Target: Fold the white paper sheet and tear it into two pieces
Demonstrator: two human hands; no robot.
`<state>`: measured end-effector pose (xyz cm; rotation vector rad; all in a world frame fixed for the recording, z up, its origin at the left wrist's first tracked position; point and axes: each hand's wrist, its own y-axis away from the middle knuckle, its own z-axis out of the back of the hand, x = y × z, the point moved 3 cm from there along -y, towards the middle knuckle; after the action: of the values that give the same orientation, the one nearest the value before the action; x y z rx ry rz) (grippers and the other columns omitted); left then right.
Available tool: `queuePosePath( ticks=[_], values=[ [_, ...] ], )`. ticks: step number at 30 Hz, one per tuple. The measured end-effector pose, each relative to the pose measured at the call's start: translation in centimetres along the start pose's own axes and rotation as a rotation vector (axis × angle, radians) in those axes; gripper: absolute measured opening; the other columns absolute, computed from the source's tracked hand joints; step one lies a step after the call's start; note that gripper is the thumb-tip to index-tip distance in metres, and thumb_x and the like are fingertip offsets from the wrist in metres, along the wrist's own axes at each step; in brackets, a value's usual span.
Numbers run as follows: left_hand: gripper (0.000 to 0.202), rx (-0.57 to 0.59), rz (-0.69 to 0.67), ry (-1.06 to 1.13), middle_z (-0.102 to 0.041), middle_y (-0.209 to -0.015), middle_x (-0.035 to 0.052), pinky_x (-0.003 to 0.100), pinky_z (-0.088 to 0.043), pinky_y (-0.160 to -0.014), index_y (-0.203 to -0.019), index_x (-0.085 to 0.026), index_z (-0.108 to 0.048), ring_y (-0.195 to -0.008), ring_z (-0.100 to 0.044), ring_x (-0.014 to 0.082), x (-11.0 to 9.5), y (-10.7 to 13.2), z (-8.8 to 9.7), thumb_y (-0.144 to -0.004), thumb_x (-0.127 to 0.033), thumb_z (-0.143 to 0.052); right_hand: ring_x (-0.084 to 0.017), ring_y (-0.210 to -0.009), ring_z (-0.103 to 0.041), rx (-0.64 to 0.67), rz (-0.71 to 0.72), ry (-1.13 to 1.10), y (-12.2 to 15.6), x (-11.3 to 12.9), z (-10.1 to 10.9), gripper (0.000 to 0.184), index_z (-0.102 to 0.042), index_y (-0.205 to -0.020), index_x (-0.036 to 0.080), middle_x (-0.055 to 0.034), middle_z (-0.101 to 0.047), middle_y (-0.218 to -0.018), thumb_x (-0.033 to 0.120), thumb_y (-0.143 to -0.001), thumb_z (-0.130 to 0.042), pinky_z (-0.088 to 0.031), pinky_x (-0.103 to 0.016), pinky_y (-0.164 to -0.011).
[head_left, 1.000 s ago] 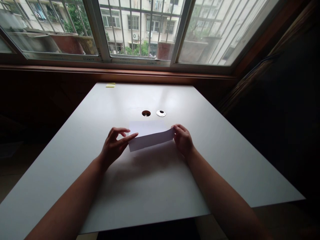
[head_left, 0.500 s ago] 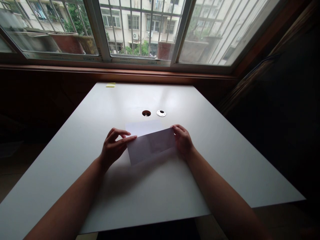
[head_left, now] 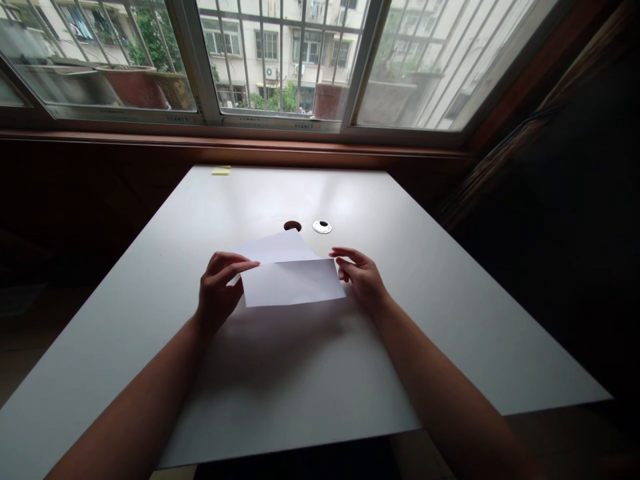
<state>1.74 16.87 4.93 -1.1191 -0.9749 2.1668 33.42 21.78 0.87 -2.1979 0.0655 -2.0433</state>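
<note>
A white sheet of paper [head_left: 293, 283] is raised above the white table, its near panel tilted toward me. Behind its top edge shows another white paper panel [head_left: 275, 245]; it looks like part of the same folded sheet, though I cannot be sure. My left hand [head_left: 223, 283] pinches the paper at its left end, thumb and fingers along the top edge. At the right end, my right hand [head_left: 363, 275] has its index finger and thumb apart beside the paper's corner. Whether a fingertip touches the corner is hard to tell.
The white table [head_left: 280, 387] reaches toward a barred window [head_left: 285, 60]. Beyond the paper are a round cable hole [head_left: 293, 225] and its silver ring cover [head_left: 323, 227]. Yellow sticky notes [head_left: 221, 171] lie at the far left corner. A dark curtain [head_left: 540, 167] hangs at right.
The paper has levelled and swung, its near panel now brighter and the back panel reaching farther up toward the cable hole. My right fingers have spread from their pinch on the right corner.
</note>
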Motion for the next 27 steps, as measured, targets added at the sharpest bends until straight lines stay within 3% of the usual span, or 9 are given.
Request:
queuePosePath(
  ticks=[4, 10, 18, 24, 27],
  values=[
    [0.022, -0.035, 0.094, 0.049, -0.062, -0.101, 0.0057, 0.037, -0.055, -0.083, -0.105, -0.027, -0.074, -0.096, -0.062, 0.0216, 0.34, -0.01, 0.16, -0.084, -0.023, -0.073, -0.012, -0.065, -0.059, 0.098, -0.019, 0.041, 0.22, 0.21, -0.33, 0.040, -0.070, -0.117, 0.030, -0.0049, -0.067, -0.123, 0.036, -0.078, -0.073, -0.049, -0.031, -0.063],
    [0.016, -0.090, 0.163, 0.079, -0.062, -0.101, 0.0058, 0.035, -0.053, -0.080, -0.102, -0.025, -0.075, -0.094, -0.061, 0.0208, 0.24, -0.11, 0.28, -0.087, -0.026, -0.069, -0.012, -0.070, -0.064, 0.220, 0.000, 0.152, 0.38, 0.25, -0.79, 0.046, -0.067, -0.124, 0.035, -0.0034, -0.057, -0.136, 0.032, -0.078, -0.072, -0.053, -0.031, -0.065],
    [0.014, -0.114, 0.211, 0.081, -0.061, -0.100, 0.0048, 0.032, -0.052, -0.079, -0.100, -0.023, -0.074, -0.095, -0.061, 0.0191, 0.37, -0.19, 0.36, -0.087, -0.024, -0.069, -0.013, -0.074, -0.060, 0.217, 0.139, 0.248, 0.12, -0.11, -0.43, 0.044, -0.068, -0.123, 0.035, -0.0042, -0.059, -0.130, 0.026, -0.081, -0.067, -0.053, -0.030, -0.066],
    [0.013, -0.059, 0.214, 0.165, -0.061, -0.098, 0.0050, 0.032, -0.050, -0.080, -0.098, -0.023, -0.074, -0.092, -0.061, 0.0187, 0.18, -0.19, -0.05, -0.088, -0.021, -0.067, -0.015, -0.082, -0.061, 0.190, 0.213, 0.265, -0.10, 0.29, -0.58, 0.031, -0.073, -0.115, 0.032, -0.0059, -0.060, -0.126, 0.034, -0.085, -0.067, -0.052, -0.030, -0.071],
    [0.011, -0.023, 0.226, 0.225, -0.061, -0.098, 0.0057, 0.032, -0.050, -0.079, -0.097, -0.022, -0.074, -0.092, -0.060, 0.0190, 0.08, -0.23, -0.25, -0.089, -0.024, -0.067, -0.017, -0.083, -0.062, 0.186, 0.215, 0.248, -0.07, 0.56, -0.55, 0.033, -0.074, -0.112, 0.030, -0.0071, -0.061, -0.125, 0.040, -0.081, -0.073, -0.052, -0.031, -0.070]
  ],
)
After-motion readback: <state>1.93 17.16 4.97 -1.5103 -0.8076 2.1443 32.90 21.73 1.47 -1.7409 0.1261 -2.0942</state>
